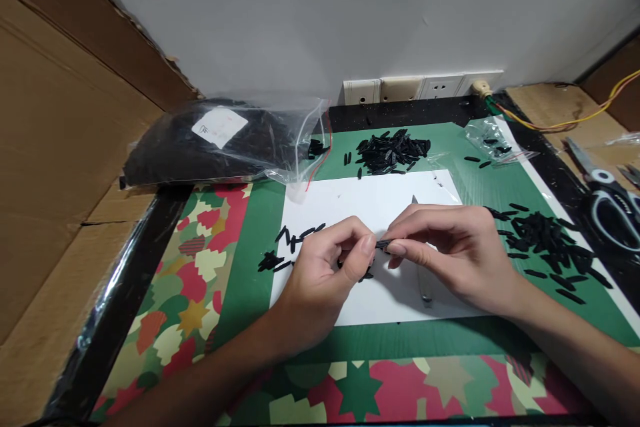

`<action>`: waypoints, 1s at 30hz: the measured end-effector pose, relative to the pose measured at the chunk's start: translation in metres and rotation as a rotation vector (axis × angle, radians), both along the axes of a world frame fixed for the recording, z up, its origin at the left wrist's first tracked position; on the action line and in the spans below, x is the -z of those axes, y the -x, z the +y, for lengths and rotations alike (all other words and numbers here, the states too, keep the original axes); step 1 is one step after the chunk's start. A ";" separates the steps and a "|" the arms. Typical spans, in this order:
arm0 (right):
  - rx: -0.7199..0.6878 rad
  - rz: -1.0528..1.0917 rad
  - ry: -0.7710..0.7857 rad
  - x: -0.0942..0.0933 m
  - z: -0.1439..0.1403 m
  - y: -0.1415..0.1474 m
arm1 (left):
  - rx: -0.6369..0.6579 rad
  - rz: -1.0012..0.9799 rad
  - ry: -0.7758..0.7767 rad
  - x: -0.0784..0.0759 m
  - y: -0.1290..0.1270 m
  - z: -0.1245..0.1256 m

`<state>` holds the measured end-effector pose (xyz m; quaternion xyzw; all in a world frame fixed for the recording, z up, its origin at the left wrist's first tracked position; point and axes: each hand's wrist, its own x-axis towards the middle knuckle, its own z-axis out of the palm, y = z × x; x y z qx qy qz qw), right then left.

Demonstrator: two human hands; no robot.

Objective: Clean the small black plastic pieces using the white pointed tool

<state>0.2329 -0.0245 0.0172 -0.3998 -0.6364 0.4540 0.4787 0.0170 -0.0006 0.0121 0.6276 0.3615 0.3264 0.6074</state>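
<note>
A small black piece (pixel 382 244), slim and dark, is being pinched by the left hand (pixel 325 267) and right hand (pixel 445 247), fingertips closing on its 2 ends above the white sheet (pixel 350 203)

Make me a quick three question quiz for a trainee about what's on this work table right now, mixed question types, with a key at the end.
1. True or false: the left hand and right hand pinch one small black piece between them.
2. The white sheet lies on: A) bare cardboard B) the green mat C) a metal tray.
3. What lies at the table's far right edge?

Key: 1 true. 2 B. 3 The scissors.
</note>
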 end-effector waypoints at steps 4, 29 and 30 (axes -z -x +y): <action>0.015 -0.028 -0.028 -0.001 -0.002 0.002 | 0.011 0.009 0.021 0.000 0.001 0.000; -0.040 0.093 0.200 0.000 -0.002 0.004 | -0.034 0.005 0.056 -0.001 -0.001 -0.004; -0.053 0.117 0.223 0.000 -0.002 0.004 | -0.037 0.005 0.057 -0.001 -0.001 -0.004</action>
